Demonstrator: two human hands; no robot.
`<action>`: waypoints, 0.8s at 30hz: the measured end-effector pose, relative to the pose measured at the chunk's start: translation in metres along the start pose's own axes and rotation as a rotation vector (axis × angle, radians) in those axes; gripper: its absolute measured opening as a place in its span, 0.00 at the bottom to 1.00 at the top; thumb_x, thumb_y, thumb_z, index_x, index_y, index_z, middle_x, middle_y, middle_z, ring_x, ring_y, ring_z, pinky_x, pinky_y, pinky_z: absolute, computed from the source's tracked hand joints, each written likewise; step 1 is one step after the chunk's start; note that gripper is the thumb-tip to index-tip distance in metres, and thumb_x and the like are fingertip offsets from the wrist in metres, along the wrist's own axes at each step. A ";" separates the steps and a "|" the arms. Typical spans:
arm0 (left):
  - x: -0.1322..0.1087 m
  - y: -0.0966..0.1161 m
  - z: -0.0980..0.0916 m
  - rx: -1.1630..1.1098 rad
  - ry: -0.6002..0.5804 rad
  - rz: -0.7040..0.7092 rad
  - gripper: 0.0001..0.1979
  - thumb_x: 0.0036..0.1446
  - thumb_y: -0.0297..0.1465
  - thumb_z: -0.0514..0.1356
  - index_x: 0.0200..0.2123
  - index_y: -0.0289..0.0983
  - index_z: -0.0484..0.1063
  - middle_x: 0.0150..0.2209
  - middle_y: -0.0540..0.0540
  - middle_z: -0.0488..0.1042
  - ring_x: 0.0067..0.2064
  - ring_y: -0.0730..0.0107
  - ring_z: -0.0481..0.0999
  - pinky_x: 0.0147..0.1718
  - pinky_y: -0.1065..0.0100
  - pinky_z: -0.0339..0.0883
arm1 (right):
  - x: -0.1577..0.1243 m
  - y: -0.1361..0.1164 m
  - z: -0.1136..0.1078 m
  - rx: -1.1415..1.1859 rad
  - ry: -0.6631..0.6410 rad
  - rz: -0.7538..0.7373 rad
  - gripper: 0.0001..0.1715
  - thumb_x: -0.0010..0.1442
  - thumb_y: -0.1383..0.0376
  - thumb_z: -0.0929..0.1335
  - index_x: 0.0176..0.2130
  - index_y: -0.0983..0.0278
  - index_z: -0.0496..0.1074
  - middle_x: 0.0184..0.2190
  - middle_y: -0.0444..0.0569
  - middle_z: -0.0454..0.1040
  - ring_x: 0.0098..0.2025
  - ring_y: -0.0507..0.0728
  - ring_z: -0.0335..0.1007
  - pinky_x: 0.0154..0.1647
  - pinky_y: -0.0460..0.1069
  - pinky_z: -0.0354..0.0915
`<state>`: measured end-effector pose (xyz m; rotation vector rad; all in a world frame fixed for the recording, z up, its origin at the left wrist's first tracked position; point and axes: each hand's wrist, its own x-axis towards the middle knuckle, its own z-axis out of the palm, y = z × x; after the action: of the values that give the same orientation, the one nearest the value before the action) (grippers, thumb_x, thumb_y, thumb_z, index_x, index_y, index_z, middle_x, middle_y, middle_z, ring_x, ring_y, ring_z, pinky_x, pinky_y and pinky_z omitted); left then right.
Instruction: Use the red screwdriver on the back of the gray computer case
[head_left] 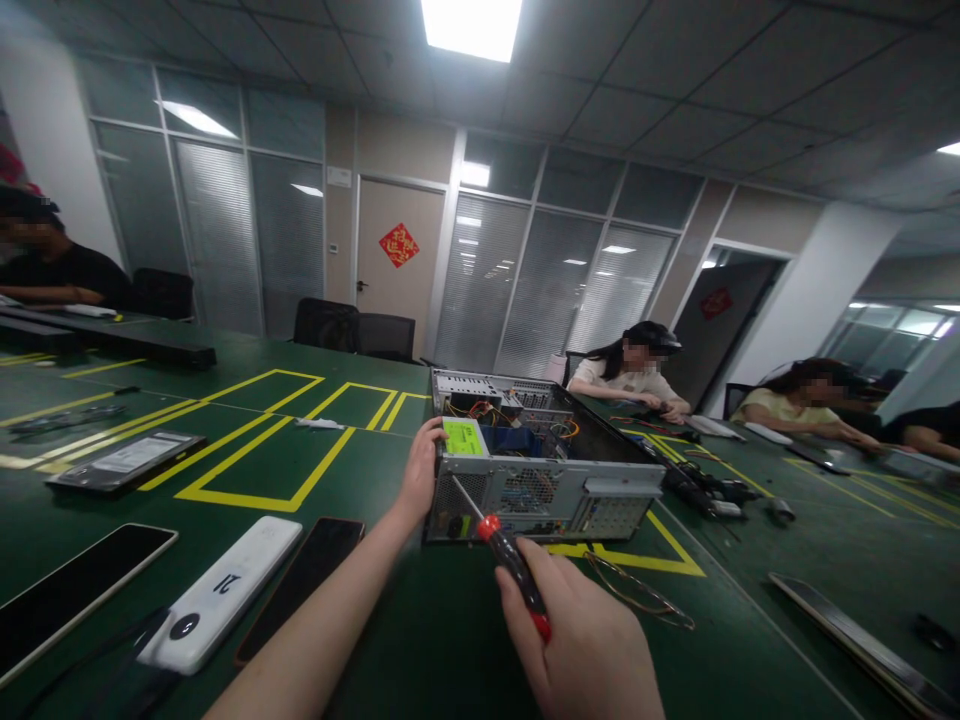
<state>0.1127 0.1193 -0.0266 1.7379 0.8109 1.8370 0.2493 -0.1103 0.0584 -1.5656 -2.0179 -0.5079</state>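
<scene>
Green felt-like desk (450, 650), marked off with yellow tape lines (255, 460). Office room: glass partitions with blinds, a closed door carrying a red diamond ornament (398, 245), a lit ceiling panel (471, 25). Three other people sit at the desk's far sides, one at far left (52, 265) and two at right (637, 375) (806, 405), each bent over their own work.

On the near left of the desk lie a white power bank (225, 590), a dark phone (300, 585) just beside it and another phone (75, 590) further left. A thin wire loop (637, 595) lies right of centre.

An open computer case (540, 480) sits mid-desk, rear panel facing the wearer, cables and a green-labelled power supply (463, 437) visible inside. The left hand (420, 470) is clamped on the case's upper left rear corner. The right hand (585, 640), nearer the camera, is closed around a screwdriver (510, 560) with a red and black handle; its shaft slants up-left, tip against the rear panel, just below the left hand. Hands apart.
</scene>
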 end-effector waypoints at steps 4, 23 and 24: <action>0.000 0.001 0.000 0.000 -0.004 0.006 0.23 0.67 0.46 0.40 0.42 0.40 0.69 0.59 0.42 0.67 0.63 0.62 0.65 0.64 0.54 0.55 | -0.001 -0.003 0.005 0.011 -0.013 0.044 0.17 0.63 0.60 0.65 0.48 0.65 0.72 0.36 0.54 0.79 0.31 0.59 0.77 0.26 0.49 0.71; 0.001 0.001 -0.001 -0.009 0.011 0.023 0.23 0.66 0.47 0.41 0.42 0.41 0.70 0.58 0.42 0.68 0.62 0.61 0.66 0.63 0.55 0.57 | 0.004 -0.010 -0.001 0.020 -0.239 0.060 0.21 0.56 0.72 0.66 0.50 0.62 0.70 0.49 0.56 0.75 0.33 0.57 0.77 0.29 0.48 0.71; 0.001 0.001 -0.001 -0.016 0.014 0.021 0.23 0.66 0.47 0.42 0.42 0.41 0.70 0.58 0.42 0.68 0.62 0.61 0.66 0.63 0.55 0.57 | 0.002 -0.011 0.000 0.008 -0.243 0.016 0.23 0.53 0.76 0.65 0.47 0.61 0.71 0.49 0.55 0.74 0.33 0.56 0.77 0.31 0.48 0.71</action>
<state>0.1115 0.1186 -0.0252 1.7321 0.7844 1.8665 0.2382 -0.1114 0.0599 -1.7065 -2.1797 -0.3148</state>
